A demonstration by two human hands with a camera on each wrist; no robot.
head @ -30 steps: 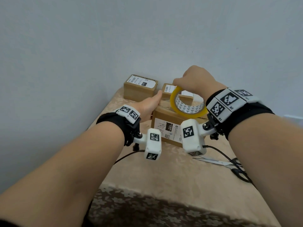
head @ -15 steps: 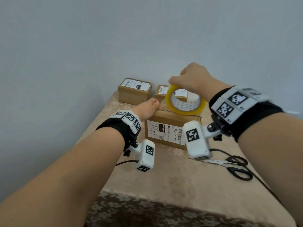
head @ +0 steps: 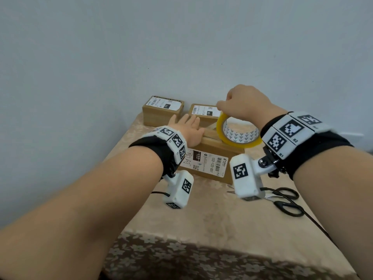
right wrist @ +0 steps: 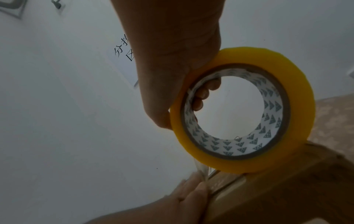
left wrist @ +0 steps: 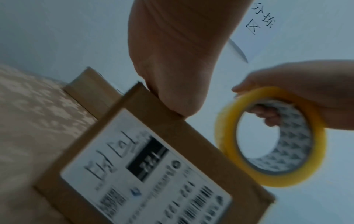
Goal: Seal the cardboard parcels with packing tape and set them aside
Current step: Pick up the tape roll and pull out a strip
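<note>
A cardboard parcel (head: 210, 156) with a white label on its near side stands in the middle of the table (head: 212, 215). My left hand (head: 186, 128) lies flat on its top at the left end, fingers straight, pressing down the start of a clear tape strip (right wrist: 203, 171). My right hand (head: 245, 104) grips the yellow tape roll (head: 238, 132) from above, fingers hooked through its core, just over the parcel's top. In the left wrist view the parcel (left wrist: 153, 159) and the tape roll (left wrist: 272, 136) appear blurred. The tape roll (right wrist: 243, 109) touches the parcel top (right wrist: 287, 189) in the right wrist view.
Two smaller labelled parcels (head: 162, 112) (head: 203, 114) stand against the wall behind. Black-handled scissors (head: 286, 201) lie on the table to the right, near the wrist camera cable. The beige tablecloth's front edge drops off close to me.
My left hand has shifted from the parcel's left edge onto its top and now lies flat. My right hand has moved the roll rightward along the top, drawing tape out.
</note>
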